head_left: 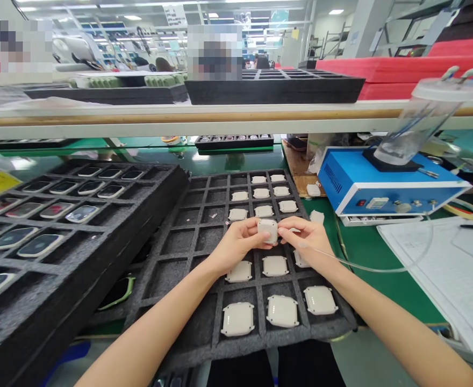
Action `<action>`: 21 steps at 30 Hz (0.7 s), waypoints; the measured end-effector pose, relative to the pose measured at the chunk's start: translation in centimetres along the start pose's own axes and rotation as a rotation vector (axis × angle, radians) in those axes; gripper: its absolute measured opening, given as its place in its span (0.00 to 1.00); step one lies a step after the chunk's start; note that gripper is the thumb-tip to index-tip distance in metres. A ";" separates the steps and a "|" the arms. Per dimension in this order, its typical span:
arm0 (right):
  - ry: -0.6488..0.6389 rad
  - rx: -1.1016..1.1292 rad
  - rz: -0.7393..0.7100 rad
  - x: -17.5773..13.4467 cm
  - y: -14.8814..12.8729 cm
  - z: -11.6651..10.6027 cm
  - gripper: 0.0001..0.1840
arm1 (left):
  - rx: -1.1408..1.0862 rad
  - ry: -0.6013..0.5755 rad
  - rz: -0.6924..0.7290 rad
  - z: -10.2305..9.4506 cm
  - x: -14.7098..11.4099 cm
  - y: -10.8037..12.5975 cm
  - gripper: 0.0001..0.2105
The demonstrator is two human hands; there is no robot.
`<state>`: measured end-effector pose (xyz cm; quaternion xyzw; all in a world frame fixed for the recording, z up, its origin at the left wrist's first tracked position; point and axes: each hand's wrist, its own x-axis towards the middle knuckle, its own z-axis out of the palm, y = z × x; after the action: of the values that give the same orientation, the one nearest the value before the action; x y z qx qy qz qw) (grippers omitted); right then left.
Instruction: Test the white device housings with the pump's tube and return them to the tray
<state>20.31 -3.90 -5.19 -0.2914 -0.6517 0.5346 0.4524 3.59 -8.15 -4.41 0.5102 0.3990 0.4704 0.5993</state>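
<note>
My left hand (242, 240) pinches a cream-white square watch case (267, 230) above a dark grey foam tray (204, 346). At the case's right edge, my right hand (307, 240) has its fingers closed on a thin clear tube (365, 266); the tip between the fingers is too small to make out. The tube runs right toward a blue box-shaped machine (385, 180). Similar white watch cases lie in the tray's right-hand pockets, such as one in the front row (238, 318). Several left-hand pockets hold no cases, and my forearms cover part of the tray.
On the left, a raised foam tray (148, 215) holds several watch cases with dark screens. A clear cylinder (411, 126) leans on the machine. Papers (430, 269) lie at the right. Across the back runs a shelf (140, 126) bearing black trays and red foam (381, 72).
</note>
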 end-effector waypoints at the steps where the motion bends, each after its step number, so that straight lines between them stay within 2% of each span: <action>1: -0.006 -0.011 -0.004 0.0 0.0 -0.1 0.05 | 0.006 0.004 0.007 0.0 0.0 -0.1 0.10; 7: -0.008 -0.164 -0.008 0.3 0.5 -0.5 0.07 | 0.116 0.057 0.079 -0.1 0.3 -0.3 0.08; 10: 0.014 -0.248 -0.078 0.1 0.4 -0.3 0.07 | 0.169 0.079 0.106 0.0 0.3 -0.4 0.06; 18: 0.187 -0.399 -0.286 -0.5 0.2 0.4 0.06 | 0.384 0.208 0.217 1.0 0.0 -1.1 0.09; 21: 0.234 -0.417 -0.311 -0.5 0.4 0.4 0.07 | 0.434 0.240 0.243 1.4 0.0 -1.3 0.10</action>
<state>20.09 -4.40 -5.68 -0.3345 -0.7278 0.2759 0.5313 5.10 -8.52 -5.46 0.6113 0.4946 0.4995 0.3636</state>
